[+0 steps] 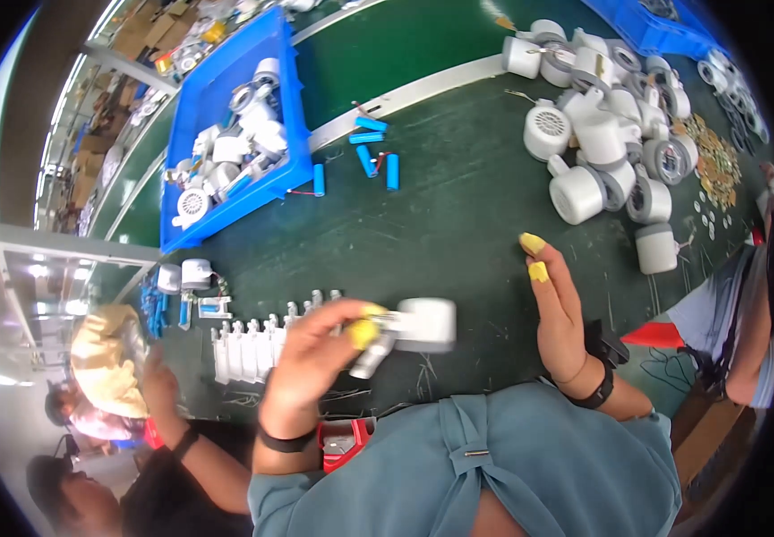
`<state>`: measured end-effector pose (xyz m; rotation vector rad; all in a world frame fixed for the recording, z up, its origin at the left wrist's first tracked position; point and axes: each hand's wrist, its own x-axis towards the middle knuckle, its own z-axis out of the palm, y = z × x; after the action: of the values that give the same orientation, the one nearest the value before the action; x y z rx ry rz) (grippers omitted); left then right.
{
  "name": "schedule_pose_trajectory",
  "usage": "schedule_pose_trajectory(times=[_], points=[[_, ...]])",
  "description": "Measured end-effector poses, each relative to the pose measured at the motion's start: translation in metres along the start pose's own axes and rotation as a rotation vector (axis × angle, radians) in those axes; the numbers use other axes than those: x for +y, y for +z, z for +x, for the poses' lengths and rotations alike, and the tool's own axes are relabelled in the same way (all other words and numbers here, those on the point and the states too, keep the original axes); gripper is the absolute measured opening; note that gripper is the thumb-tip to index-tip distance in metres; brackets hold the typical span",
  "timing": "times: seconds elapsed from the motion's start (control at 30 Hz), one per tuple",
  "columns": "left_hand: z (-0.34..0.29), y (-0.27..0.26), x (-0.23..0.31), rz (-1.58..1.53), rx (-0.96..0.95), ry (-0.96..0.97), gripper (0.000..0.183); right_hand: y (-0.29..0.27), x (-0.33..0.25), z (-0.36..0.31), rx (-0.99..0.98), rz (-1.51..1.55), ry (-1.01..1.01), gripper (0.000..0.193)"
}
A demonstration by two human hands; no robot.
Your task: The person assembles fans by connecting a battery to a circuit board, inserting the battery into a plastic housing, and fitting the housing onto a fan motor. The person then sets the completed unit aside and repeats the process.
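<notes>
My left hand (311, 353), with yellow finger covers, pinches a white round housing (427, 324) above the green worktable (485, 242). A slim whitish piece (371, 358) hangs below its fingertips, blurred, and I cannot tell whether it is joined to the housing. Close by that hand stands a row of slender white parts (248, 351), partly hidden behind it. To the right, my right hand (559, 318) hovers with its fingers stretched out and nothing in them; two fingertips wear yellow covers.
White round housings (600, 134) are heaped at the far right, by small brass-coloured pieces (714, 166). A blue tray (295, 98) of similar housings stands at the far left, near blue cylindrical batteries (393, 172) with wires. A co-worker's hand (161, 385) is at the left.
</notes>
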<state>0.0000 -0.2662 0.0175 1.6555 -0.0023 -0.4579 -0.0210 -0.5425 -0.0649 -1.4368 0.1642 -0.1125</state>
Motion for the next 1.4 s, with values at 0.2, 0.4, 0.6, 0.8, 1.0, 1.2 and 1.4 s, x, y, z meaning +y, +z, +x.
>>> schedule_pose_trajectory(times=[0.2, 0.4, 0.6, 0.8, 1.0, 1.2, 1.4], points=[[-0.021, -0.117, 0.018, 0.35, 0.567, 0.136, 0.022, -0.002, -0.005, 0.0, -0.037, -0.043, 0.049, 0.034], [-0.004, -0.248, -0.034, 0.753, 0.809, 0.202, 0.029, -0.002, 0.001, 0.015, -0.129, 0.127, 0.104, 0.039], [-0.004, -0.263, -0.064, 1.23, 1.036, 0.069, 0.031, -0.021, -0.044, 0.046, 0.117, -1.106, -0.658, 0.049], [-0.024, -0.183, -0.068, 0.988, 0.915, 0.39, 0.027, -0.043, -0.036, 0.066, 0.003, -1.359, -0.654, 0.053], [-0.043, -0.079, -0.069, 0.984, 0.506, 0.349, 0.033, -0.003, -0.039, 0.045, -0.201, -1.128, -0.635, 0.045], [-0.039, -0.026, -0.065, 1.128, 0.324, 0.407, 0.031, 0.011, -0.024, 0.045, -0.254, -1.058, -0.812, 0.044], [-0.003, -0.007, -0.034, 1.116, 0.357, 0.499, 0.032, 0.01, -0.035, 0.049, -0.289, -1.092, -0.753, 0.049]])
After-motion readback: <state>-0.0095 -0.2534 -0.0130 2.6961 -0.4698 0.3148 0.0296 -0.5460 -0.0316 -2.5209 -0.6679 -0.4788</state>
